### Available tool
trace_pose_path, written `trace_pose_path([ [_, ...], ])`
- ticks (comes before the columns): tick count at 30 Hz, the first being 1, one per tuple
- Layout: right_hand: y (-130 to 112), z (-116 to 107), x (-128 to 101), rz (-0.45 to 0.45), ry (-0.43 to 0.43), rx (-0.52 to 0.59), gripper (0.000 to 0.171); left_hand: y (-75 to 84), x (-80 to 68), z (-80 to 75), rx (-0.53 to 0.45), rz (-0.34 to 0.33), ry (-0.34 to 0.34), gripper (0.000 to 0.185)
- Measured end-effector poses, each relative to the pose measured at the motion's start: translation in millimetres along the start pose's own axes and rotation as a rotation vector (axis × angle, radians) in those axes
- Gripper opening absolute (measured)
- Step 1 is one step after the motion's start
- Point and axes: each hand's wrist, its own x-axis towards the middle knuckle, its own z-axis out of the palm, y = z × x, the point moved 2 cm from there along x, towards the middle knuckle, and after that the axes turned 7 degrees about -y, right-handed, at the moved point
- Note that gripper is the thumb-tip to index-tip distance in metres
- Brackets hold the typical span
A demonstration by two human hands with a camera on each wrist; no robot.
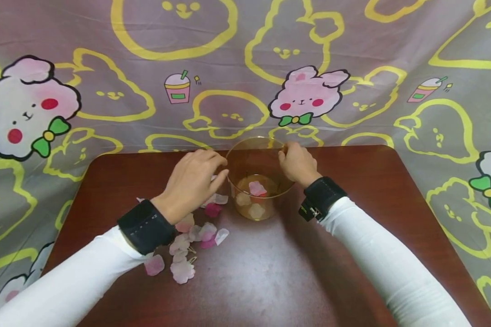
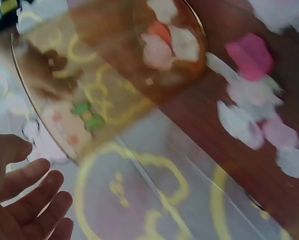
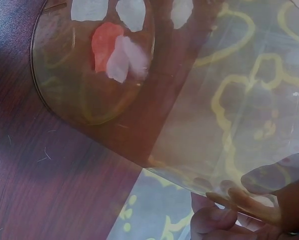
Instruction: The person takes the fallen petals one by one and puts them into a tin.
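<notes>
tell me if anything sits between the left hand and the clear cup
Nothing visible does. The left hand hovers just beside the clear cup, its fingers at the cup's near wall with only bare air between. The loose petals lie on the table below and behind that hand. The right hand grips the cup's rim.

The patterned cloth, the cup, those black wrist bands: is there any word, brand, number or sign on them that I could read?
No readable text anywhere.
Patterned cloth: only pictures, bunnies, yellow outlines and drink cups; no letters.
Clear cup, gripped at its rim by the right hand, the left hand beside it: no label or print shows.
Black wrist bands: no lettering can be made out.
Petals and table: unmarked.
</notes>
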Motion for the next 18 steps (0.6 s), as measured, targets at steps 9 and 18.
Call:
trace_pose_path([
  [9, -1.2, -0.8, -1.0, -0.005, -0.014, 0.0, 0.027, -56.7, -52.0, -0.7, -0.103, -0.257, 0.007, 0.025],
  [18, -0.7, -0.9, 0.3, -0.001, -0.013, -0.007, 0.027, -115.1, -104.1, 11.9, 0.01, -0.371, -0.101, 0.022],
])
